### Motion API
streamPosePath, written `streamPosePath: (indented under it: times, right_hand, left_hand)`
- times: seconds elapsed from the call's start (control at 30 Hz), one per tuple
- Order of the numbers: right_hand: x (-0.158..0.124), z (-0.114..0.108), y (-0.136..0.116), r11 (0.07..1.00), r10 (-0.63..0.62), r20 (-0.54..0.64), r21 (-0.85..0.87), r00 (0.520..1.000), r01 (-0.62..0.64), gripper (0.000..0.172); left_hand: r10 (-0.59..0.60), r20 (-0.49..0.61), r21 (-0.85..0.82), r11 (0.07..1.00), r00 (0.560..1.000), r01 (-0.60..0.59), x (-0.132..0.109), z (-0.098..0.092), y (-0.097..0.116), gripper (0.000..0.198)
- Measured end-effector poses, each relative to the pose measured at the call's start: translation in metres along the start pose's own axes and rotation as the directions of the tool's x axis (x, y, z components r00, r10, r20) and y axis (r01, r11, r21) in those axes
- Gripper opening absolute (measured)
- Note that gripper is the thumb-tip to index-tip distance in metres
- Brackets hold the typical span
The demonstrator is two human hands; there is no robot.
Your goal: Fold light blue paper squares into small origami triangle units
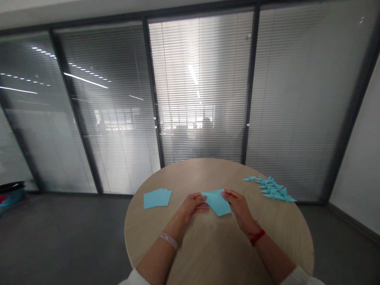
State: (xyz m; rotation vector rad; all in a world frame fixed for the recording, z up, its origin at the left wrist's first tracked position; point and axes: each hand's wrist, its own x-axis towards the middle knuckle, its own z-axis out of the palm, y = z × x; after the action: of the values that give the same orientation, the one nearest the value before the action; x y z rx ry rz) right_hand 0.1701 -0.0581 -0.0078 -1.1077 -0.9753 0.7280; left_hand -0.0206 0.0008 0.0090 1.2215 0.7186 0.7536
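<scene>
- From the head camera I am seeing both of my hands working in front of me over a round wooden table (202, 253).
- My left hand (192, 205) is pinching the blue sheet (217, 202) near its upper left corner, so that grip is closed on paper.
- My right hand (240, 206) is pinching the same sheet near its upper right corner; this grip is closed on it too.
- The blue sheet is sitting between the two hands, around the middle of the table, with a corner pointing toward me; I cannot tell whether it is touching the tabletop or how far it is folded.
- To the left, well apart from my left hand, a few loose blue papers (156, 198) are lying flat, overlapping one another.
- Over on the right, near the table's edge, a cluster of folded blue paper cranes (273, 188) is resting close together.
- A pale band (168, 240) is circling my left wrist, and a red bracelet (257, 237) is circling my right one.
- Beyond the table, blinds (204, 79) are hanging behind dark-framed glass panels, and grey floor (74, 237) is showing on both sides.
</scene>
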Motion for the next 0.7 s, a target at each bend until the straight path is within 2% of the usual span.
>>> streamPosePath:
  times: [0.13,0.23,0.37,0.57,0.7]
  right_hand:
    - [0.003,0.001,0.008,1.000,0.002,0.118,-0.009,0.993,-0.001,0.038]
    - [0.003,0.001,0.012,0.999,0.000,0.229,-0.038,0.973,0.009,0.033]
    - [-0.003,0.002,0.010,0.983,-0.042,0.328,-0.154,0.944,0.098,0.034]
    - [-0.004,0.001,0.008,0.939,-0.070,0.341,-0.295,0.938,0.178,0.025]
    - [0.001,0.000,0.012,0.954,-0.066,0.298,-0.260,0.952,0.147,0.028]
  left_hand:
    - [0.059,-0.045,0.025,0.998,0.997,-0.058,-0.001,0.001,0.003,0.024]
    - [0.097,-0.097,0.113,0.990,0.990,-0.086,-0.002,0.004,0.004,0.021]
    - [0.121,-0.048,0.215,0.971,0.991,-0.108,-0.001,0.011,0.002,0.034]
    - [0.134,0.078,0.272,0.951,0.988,-0.150,0.004,0.011,-0.006,0.046]
    - [0.110,0.152,0.243,0.959,0.982,-0.145,0.006,0.008,-0.009,0.059]
